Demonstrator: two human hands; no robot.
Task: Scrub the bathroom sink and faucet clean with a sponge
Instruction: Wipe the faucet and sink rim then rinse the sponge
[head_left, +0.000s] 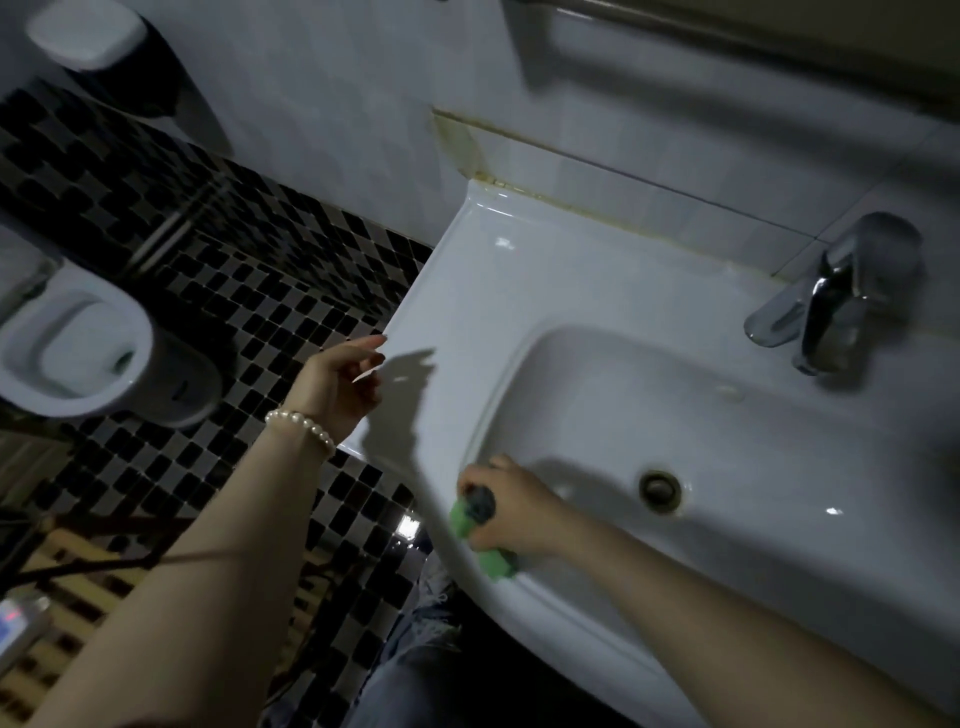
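A green sponge (485, 540) is held by the right hand (511, 512), whose fingers are curled around it, and it is pressed against the front left rim of the white sink (519, 312), just where the rim goes down into the basin. A darker, blurred part is seen on the upper side of the sponge, between the fingers; what it is cannot be told. The left hand (337, 387) is kept at the left edge of the sink, with the fingers loosely spread and nothing held in them; whether the fingertips touch the edge or only hover near it cannot be told, because of the blur. A bracelet of pearls (304, 423) is worn on the left wrist. The drain (661, 487) is seen in the bottom of the basin, to the right of the right hand and apart from it. The chrome faucet (831, 301) is mounted on the back ledge of the sink, far from both hands, with its spout directed toward the basin. A yellowish seam (571, 200) is seen where the sink meets the tiled wall. On the left, over a floor of small black and grey tiles (234, 275), a white toilet bowl (72, 343) is visible. Below the sink, pale jeans (415, 649) of the person are seen.
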